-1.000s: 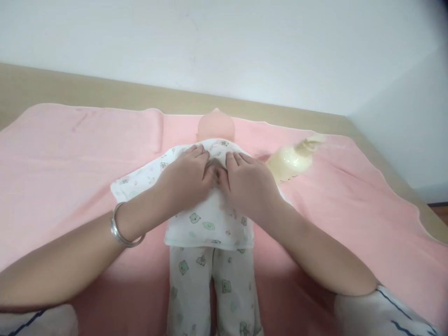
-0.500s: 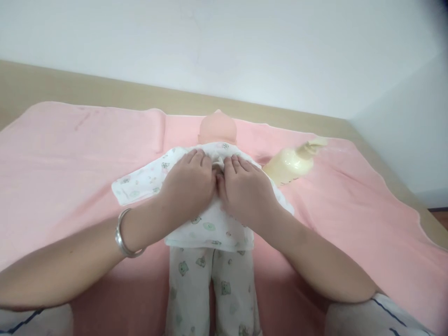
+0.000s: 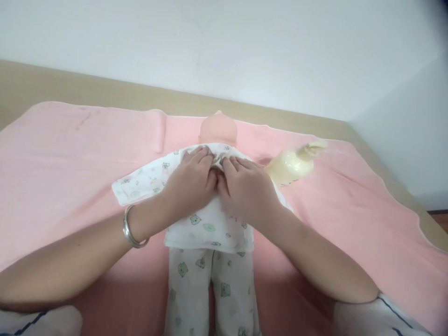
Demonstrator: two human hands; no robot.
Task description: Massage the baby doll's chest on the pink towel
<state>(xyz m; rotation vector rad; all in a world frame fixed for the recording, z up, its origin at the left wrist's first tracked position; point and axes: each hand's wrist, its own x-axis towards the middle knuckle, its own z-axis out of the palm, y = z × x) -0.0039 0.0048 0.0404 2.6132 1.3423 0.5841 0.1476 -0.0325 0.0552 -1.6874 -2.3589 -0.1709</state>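
A baby doll (image 3: 218,129) lies with its head at the far end, dressed in a white printed baby top (image 3: 210,228) and matching trousers (image 3: 191,280). On the upper chest, my left hand (image 3: 192,176) is closed on the top's fabric, fingers bent and thumb turned inward. Close beside it, my right hand (image 3: 247,186) grips the same top, and the two thumbs nearly meet. Cloth is bunched between the fingertips. What lies under the hands, including any fastener, is hidden. The doll's face cannot be seen.
A pink blanket (image 3: 87,140) with a pale edge lies under the doll on a wooden surface (image 3: 105,88). Right of the doll, a pale yellow pump bottle (image 3: 292,164) lies on its side. A white wall (image 3: 224,51) rises behind.
Both hands stay at the chest with small finger shifts. The cloth between them is more gathered, and the left wrist with its bangle has moved slightly right.
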